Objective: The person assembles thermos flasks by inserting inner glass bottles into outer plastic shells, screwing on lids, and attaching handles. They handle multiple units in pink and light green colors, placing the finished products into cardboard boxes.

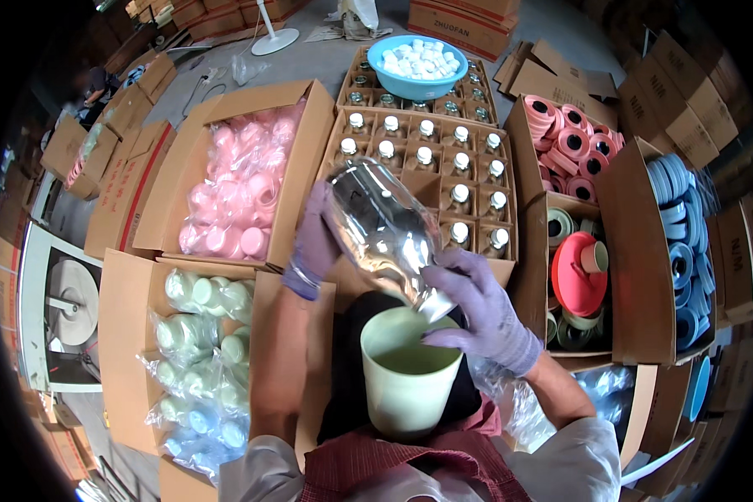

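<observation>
A shiny silvered glass flask liner (385, 222) is tilted between my hands, its rounded bottom up to the left and its white-capped neck down to the right. My left hand (314, 243), in a purple glove, holds the bottom end from the side. My right hand (481, 309), gloved alike, closes around the shoulder and neck, with the thumb beside the white cap (436, 306). Just below the neck, a pale green tapered container (410, 397) stands with its mouth upward on my lap. The liner's cap is above its rim.
Ahead, a divided carton (422, 180) holds several white-capped liners. Behind it sits a blue basin (418, 71) of white caps. Boxes of pink parts (234, 184) and green parts (201, 326) stand left. At right are pink rings (573, 142), a red disc (577, 276) and blue rings (682, 251).
</observation>
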